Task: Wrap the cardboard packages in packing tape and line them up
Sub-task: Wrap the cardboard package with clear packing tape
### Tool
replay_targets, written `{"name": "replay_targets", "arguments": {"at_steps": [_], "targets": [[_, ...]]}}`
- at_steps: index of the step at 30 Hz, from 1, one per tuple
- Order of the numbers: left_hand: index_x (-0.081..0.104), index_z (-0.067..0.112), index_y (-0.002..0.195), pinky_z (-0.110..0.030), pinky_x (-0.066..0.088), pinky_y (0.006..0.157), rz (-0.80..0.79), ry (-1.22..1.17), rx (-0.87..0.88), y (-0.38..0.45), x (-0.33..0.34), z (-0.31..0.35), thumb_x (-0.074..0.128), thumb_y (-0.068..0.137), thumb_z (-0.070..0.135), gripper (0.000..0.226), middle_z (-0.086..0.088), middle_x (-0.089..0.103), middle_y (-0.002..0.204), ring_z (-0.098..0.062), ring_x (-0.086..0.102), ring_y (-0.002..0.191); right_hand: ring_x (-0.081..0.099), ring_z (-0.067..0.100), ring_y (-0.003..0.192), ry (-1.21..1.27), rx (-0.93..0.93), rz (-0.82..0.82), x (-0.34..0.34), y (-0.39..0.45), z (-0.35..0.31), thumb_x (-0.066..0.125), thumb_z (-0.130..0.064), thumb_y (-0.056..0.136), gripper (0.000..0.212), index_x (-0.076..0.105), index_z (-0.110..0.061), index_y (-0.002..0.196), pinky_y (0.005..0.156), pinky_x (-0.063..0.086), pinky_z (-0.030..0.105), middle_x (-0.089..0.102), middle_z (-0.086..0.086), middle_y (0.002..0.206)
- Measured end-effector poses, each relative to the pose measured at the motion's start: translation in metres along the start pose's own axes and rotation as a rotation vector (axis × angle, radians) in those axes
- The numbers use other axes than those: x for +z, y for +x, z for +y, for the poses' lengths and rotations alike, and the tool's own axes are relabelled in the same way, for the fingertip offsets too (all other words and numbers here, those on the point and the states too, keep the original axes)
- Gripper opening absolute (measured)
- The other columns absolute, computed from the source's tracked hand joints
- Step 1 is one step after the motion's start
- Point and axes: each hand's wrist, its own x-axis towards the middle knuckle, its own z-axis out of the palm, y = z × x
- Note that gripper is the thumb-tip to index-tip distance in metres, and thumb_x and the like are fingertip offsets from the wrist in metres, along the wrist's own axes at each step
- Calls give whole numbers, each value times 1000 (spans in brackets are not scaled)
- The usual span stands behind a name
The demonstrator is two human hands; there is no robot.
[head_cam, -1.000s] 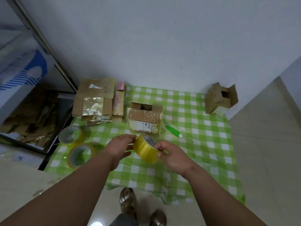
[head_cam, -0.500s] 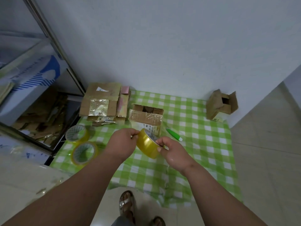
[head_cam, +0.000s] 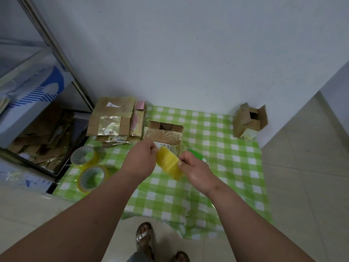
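My right hand (head_cam: 192,168) grips a yellow roll of packing tape (head_cam: 169,162) held above the green checked cloth (head_cam: 226,163). My left hand (head_cam: 140,160) pinches at the roll's upper left edge with curled fingers. Just beyond the hands lies a cardboard package (head_cam: 163,136), partly covered in clear tape, with its top open. A stack of flat taped cardboard packages (head_cam: 115,120) lies at the cloth's far left corner. A small open cardboard box (head_cam: 249,121) stands against the wall at the far right.
Two more tape rolls (head_cam: 85,156) (head_cam: 92,177) lie on the cloth's left side. A green-handled cutter (head_cam: 196,155) shows partly behind my right hand. A metal shelf (head_cam: 56,42) with a blue and white box (head_cam: 37,91) and cardboard scraps stands left. My sandalled feet (head_cam: 144,237) are below.
The roll has turned so its outer band faces me. My left hand's fingers have closed onto its edge. The camera has tilted, so the scene sits slightly higher.
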Motion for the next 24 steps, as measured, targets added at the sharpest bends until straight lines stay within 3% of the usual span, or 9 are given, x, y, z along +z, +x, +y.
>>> {"name": "replay_targets", "arguments": {"at_steps": [3, 6, 8, 11, 14, 20, 22, 24], "targets": [[52, 20, 79, -29, 39, 56, -41, -37, -6, 5, -10, 3, 47, 98, 17, 20, 2, 60, 78, -16, 56, 71, 47, 12, 78, 19, -59, -1, -10, 3, -10, 52, -32, 100, 25, 48, -33, 75, 76, 37, 30, 51, -12, 75], [55, 15, 80, -39, 54, 67, -45, -139, -25, 9, -20, 9, 48, 97, 14, 18, -4, 67, 81, -23, 64, 76, 45, 8, 70, -44, -96, -2, -26, 10, -20, 57, -32, 97, 29, 49, -30, 69, 72, 34, 30, 49, -12, 70], [56, 13, 82, -46, 57, 77, -42, -214, -48, 14, -23, 14, 48, 97, 12, 17, -4, 67, 82, -19, 67, 76, 46, 9, 68, -51, -101, -14, -36, 15, -26, 61, -30, 94, 28, 52, -28, 68, 69, 34, 31, 49, -11, 68], [55, 15, 83, -48, 58, 79, -46, -310, -86, 25, -26, 16, 48, 98, 10, 17, -4, 67, 82, -14, 70, 75, 44, 5, 61, -54, -98, -31, -49, 25, -35, 64, -27, 92, 23, 54, -21, 72, 62, 33, 28, 48, -8, 67], [56, 16, 84, -40, 60, 71, -28, -451, -155, 42, -32, 11, 47, 99, 9, 18, -6, 68, 79, -21, 72, 83, 43, 0, 51, -94, -76, 17, -60, 35, -39, 68, -36, 90, 30, 53, -21, 69, 53, 32, 20, 48, -8, 65], [59, 15, 87, -34, 58, 61, -47, -592, -222, 84, -44, -8, 50, 100, 12, 15, -5, 69, 85, -17, 72, 78, 43, 12, 65, 86, -69, 65, -76, 52, -49, 72, -35, 83, 32, 56, -12, 69, 64, 32, 31, 47, -2, 66], [58, 15, 88, -31, 56, 57, -66, -609, -226, 94, -42, -12, 50, 100, 12, 15, -4, 69, 87, -16, 72, 79, 46, 15, 71, 75, -67, 31, -85, 59, -56, 69, -36, 77, 29, 59, -8, 75, 68, 34, 34, 51, 1, 71], [57, 14, 87, -30, 55, 56, -65, -650, -238, 104, -40, -16, 50, 100, 12, 15, -3, 69, 83, -15, 71, 80, 48, 16, 70, -36, -53, 38, -94, 68, -59, 71, -35, 85, 31, 58, -9, 73, 68, 35, 34, 52, 2, 71]]}}
